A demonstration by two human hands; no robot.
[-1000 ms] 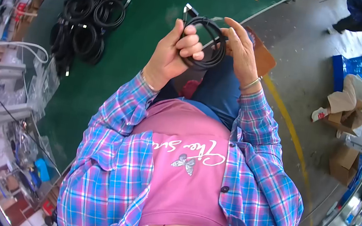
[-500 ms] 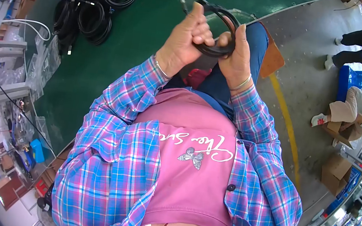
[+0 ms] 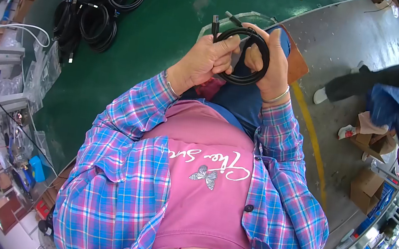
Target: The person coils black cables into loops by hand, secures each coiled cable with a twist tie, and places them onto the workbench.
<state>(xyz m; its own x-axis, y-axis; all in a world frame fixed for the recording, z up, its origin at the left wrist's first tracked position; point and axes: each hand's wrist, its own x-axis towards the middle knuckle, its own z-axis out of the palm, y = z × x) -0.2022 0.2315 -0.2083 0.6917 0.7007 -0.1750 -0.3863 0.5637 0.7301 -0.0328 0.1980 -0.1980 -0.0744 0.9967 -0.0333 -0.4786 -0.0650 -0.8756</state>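
Observation:
A coiled black cable (image 3: 240, 82) is held up between both hands over the edge of the green table (image 3: 130, 74). My left hand (image 3: 206, 60) pinches the coil's left side, thumb on top and fingers curled. Around the right side of the coil, my right hand (image 3: 272, 66) is closed, its fingers reaching through the loop. Two plug ends, one upright by my left thumb and one slanting at the top, stick out of the coil. A dark tie shows near the coil's top.
Several coiled black cables (image 3: 99, 24) lie at the table's upper left, with clear plastic bags (image 3: 43, 72) below. A stool corner (image 3: 297, 64) is beyond my right hand. At right, a person (image 3: 392, 95) passes near cardboard boxes (image 3: 366, 188).
The coil has turned, and its plug ends now stand up clearly. Both hands have shifted slightly. The person at right has moved nearer the boxes.

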